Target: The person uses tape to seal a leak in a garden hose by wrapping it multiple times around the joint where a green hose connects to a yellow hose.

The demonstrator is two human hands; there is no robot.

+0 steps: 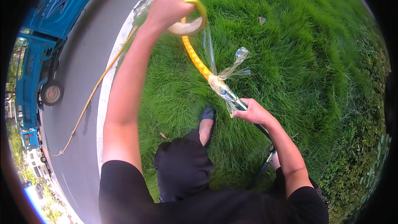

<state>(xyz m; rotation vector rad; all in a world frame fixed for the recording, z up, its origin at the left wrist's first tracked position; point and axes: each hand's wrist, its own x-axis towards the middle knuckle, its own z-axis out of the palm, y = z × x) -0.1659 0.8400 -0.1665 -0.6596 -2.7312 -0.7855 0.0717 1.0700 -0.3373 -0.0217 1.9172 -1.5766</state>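
My left hand (172,6) is raised and closed on a roll of clear, yellowish packing tape (195,25). A strip of tape (209,45) stretches down from the roll to a joint between two hoses. Crumpled clear tape (219,86) wraps that joint, with loose ends sticking up beside it. On one side of the joint runs a yellow-orange patterned hose (195,58); on the other, a dark green hose with yellow stripes (263,129). My right hand (253,111) grips the green hose just below the taped joint.
Long grass (298,58) lies underfoot, with a dark shoe (207,116) on it. A white curb (108,83) borders the road, and the yellow hose (93,93) trails across it. A blue truck (33,70) stands at the left. Low shrubs (352,157) grow at the right.
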